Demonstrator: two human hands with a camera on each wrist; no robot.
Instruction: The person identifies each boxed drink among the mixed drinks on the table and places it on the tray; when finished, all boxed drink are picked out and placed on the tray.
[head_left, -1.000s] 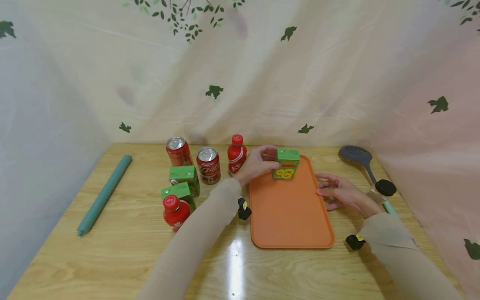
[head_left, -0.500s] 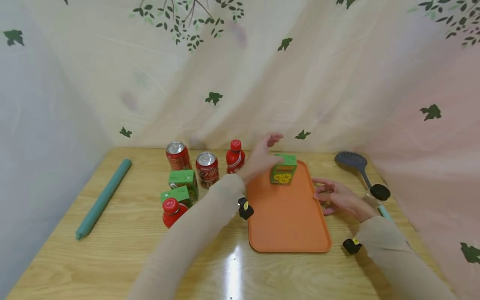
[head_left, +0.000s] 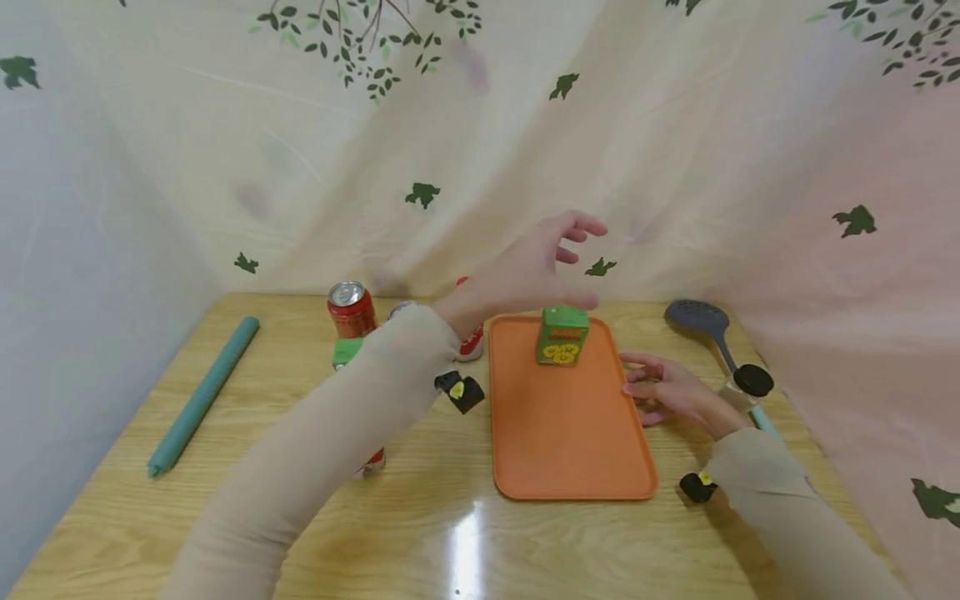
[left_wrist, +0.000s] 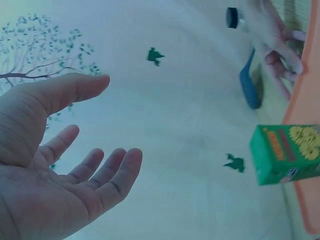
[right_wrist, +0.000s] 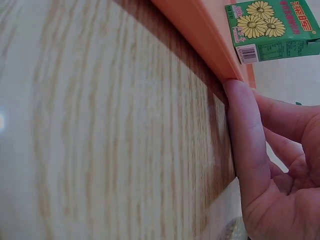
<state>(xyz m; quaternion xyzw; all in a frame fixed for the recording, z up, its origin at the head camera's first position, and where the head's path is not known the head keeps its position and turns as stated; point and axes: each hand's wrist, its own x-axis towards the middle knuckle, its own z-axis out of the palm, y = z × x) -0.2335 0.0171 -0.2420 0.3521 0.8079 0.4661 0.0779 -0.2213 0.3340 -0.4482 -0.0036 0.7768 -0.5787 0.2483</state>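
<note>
My left hand (head_left: 536, 262) is raised above the far end of the orange tray (head_left: 570, 433), fingers spread and nothing in them. Below it a green drink carton (head_left: 562, 337) with yellow flowers stands upright on the tray, apart from the hand; the left wrist view also has this carton (left_wrist: 285, 154) at its right edge. Against the tray's right rim rests my right hand (head_left: 671, 392). In the right wrist view its extended thumb (right_wrist: 245, 130) touches the outside of the rim, the other fingers lying beyond.
Left of the tray, partly hidden by my left arm, are a red can (head_left: 351, 312), another green carton (head_left: 347, 350) and a red bottle (head_left: 471, 343). A teal roll (head_left: 206, 396) lies far left. Right are a slotted spatula (head_left: 697, 318) and a black-lidded jar (head_left: 752, 381).
My left hand has let go of the carton and risen up and away from it, fingers spreading. The carton stays standing on the tray. My right hand keeps its place at the rim.
</note>
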